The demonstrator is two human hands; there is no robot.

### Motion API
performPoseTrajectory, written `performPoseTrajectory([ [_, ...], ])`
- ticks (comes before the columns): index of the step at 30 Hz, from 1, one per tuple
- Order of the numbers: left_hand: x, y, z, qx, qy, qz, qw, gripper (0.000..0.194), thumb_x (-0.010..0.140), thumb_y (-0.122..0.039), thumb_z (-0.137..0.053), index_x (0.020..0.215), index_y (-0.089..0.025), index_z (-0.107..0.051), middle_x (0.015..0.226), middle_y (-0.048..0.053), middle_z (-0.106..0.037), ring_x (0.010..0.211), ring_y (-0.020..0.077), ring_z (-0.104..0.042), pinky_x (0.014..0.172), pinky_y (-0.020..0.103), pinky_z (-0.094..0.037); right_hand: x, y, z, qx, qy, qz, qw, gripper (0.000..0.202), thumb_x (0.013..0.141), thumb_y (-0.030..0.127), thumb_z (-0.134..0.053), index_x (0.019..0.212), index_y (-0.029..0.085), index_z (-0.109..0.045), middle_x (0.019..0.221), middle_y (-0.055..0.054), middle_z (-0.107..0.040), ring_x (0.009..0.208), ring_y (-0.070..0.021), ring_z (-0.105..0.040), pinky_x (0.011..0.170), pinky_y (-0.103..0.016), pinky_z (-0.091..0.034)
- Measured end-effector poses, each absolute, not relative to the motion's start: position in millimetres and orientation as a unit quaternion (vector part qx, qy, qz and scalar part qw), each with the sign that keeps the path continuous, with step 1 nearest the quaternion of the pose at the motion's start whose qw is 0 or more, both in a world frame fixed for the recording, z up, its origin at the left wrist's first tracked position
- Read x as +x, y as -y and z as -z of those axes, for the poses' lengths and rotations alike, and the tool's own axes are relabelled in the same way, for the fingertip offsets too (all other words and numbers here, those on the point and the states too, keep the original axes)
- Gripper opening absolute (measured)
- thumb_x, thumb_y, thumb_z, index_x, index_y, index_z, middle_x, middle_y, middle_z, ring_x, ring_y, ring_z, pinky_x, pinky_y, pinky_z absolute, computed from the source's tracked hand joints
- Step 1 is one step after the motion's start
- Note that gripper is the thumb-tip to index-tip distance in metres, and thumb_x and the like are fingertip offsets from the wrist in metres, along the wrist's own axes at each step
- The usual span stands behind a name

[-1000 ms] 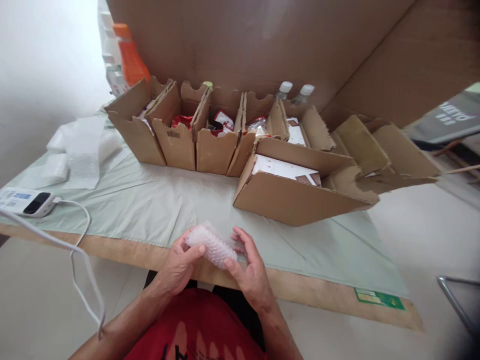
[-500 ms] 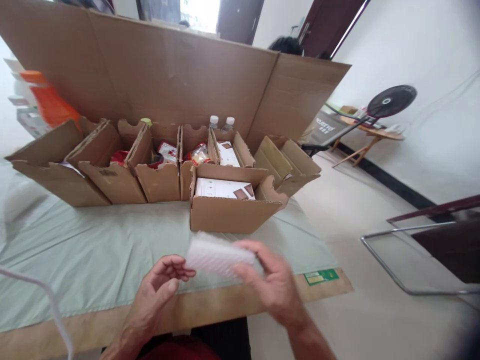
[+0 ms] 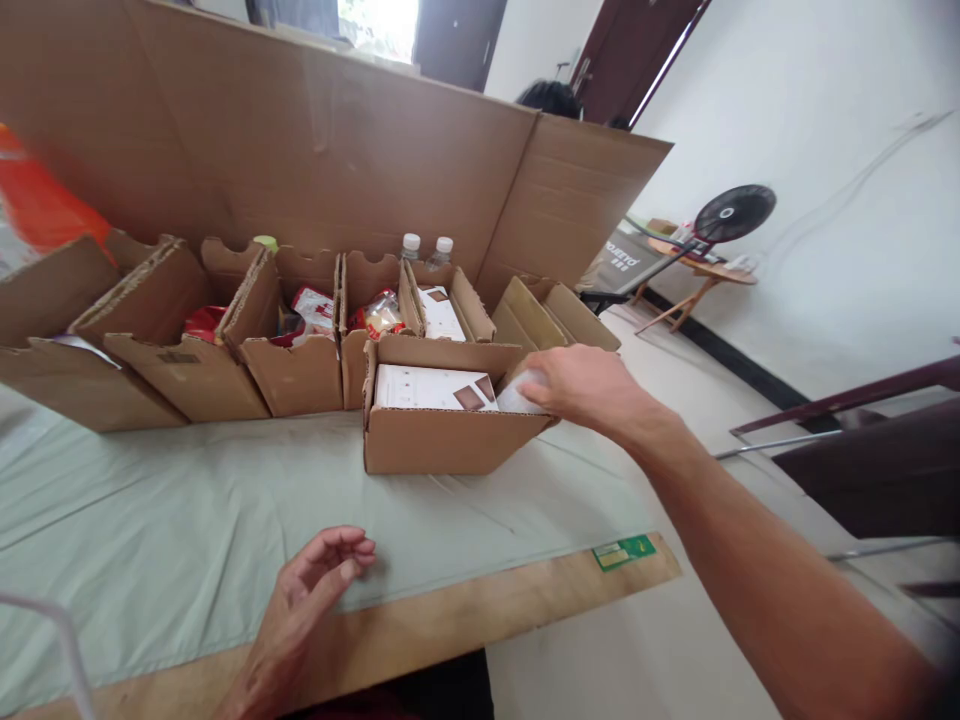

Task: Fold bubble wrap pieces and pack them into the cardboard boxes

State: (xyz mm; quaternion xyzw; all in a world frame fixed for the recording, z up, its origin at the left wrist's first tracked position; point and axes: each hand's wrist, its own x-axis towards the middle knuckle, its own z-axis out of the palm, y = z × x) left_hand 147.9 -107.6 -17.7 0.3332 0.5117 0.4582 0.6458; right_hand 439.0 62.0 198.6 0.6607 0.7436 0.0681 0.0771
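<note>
While left hand (image 3: 319, 580) curls, right hand (image 3: 574, 385) grips wrap (image 3: 517, 396).

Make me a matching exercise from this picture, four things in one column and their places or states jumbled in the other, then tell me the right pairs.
Column one:
1. Right hand
2. Left hand
3. Green label
4. White-capped bottles

Column two:
A. behind the row of cardboard bins
B. loosely curled, holding nothing
C. on the wooden table edge
D. holding a translucent white bundle at the right end of the front bin

Right pairs: 1-D, 2-B, 3-C, 4-A.
</note>
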Motion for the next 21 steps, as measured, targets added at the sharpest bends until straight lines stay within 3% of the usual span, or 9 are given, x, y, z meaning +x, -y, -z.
performPoseTrajectory([
  [5,145,103,21,0.334,-0.521,-0.450,0.644,0.049,0.075,-0.057,-0.083,0.105,-0.019,-0.076,0.106,0.012,-0.080,0.102,0.0290,-0.075,0.094,0.038,-0.059,413,-82,-182,0.630,-0.768,-0.022,0.117,0.013,0.082,0.009,-0.064,0.084,0.011,-0.076,0.090,-0.018,-0.077,0.082,-0.0241,-0.073,0.068,-0.030,-0.046],
  [10,146,93,17,0.360,-0.528,-0.460,0.616,0.043,0.079,-0.055,-0.080,0.105,-0.021,-0.075,0.104,0.011,-0.080,0.103,0.0273,-0.075,0.095,0.037,-0.058,413,-98,-169,0.626,-0.770,0.022,0.125,0.013,0.078,0.005,-0.066,0.078,0.015,-0.075,0.089,-0.016,-0.078,0.074,-0.0246,-0.072,0.062,-0.031,-0.047],
  [13,148,86,13,0.385,-0.527,-0.459,0.603,0.042,0.081,-0.055,-0.078,0.104,-0.021,-0.075,0.105,0.011,-0.079,0.103,0.0283,-0.074,0.093,0.039,-0.059,423,-92,-178,0.626,-0.772,0.033,0.106,0.016,0.082,0.008,-0.064,0.087,0.016,-0.077,0.094,-0.013,-0.079,0.081,-0.0252,-0.072,0.067,-0.032,-0.050],
  [15,149,81,9,0.418,-0.543,-0.469,0.558,0.042,0.083,-0.056,-0.075,0.107,-0.021,-0.074,0.108,0.011,-0.078,0.103,0.0285,-0.073,0.093,0.040,-0.058,439,-72,-189,0.643,-0.765,0.020,0.020,0.019,0.087,0.014,-0.062,0.099,0.018,-0.077,0.100,-0.011,-0.079,0.087,-0.0250,-0.073,0.074,-0.034,-0.052],
  [17,150,74,5,0.462,-0.563,-0.482,0.487,0.047,0.084,-0.057,-0.072,0.117,-0.023,-0.072,0.120,0.012,-0.075,0.107,0.0288,-0.070,0.095,0.043,-0.056,462,-41,-195,0.662,-0.735,0.000,-0.143,0.020,0.092,0.024,-0.062,0.106,0.021,-0.076,0.102,-0.007,-0.079,0.086,-0.0234,-0.073,0.078,-0.035,-0.053],
  [19,152,64,-2,0.503,-0.574,-0.487,0.425,0.058,0.086,-0.057,-0.069,0.135,-0.026,-0.063,0.139,0.013,-0.066,0.115,0.0302,-0.066,0.101,0.048,-0.052,486,-10,-185,0.668,-0.680,-0.002,-0.302,0.022,0.092,0.036,-0.063,0.105,0.023,-0.075,0.099,-0.006,-0.079,0.081,-0.0223,-0.072,0.076,-0.037,-0.055],
  [21,156,48,-11,0.538,-0.568,-0.485,0.392,0.070,0.088,-0.056,-0.068,0.150,-0.029,-0.050,0.156,0.013,-0.052,0.129,0.0331,-0.059,0.109,0.054,-0.047,500,10,-158,0.669,-0.637,0.033,-0.382,0.033,0.089,0.045,-0.066,0.112,0.023,-0.072,0.106,-0.009,-0.078,0.090,-0.0251,-0.073,0.077,-0.038,-0.057],
])
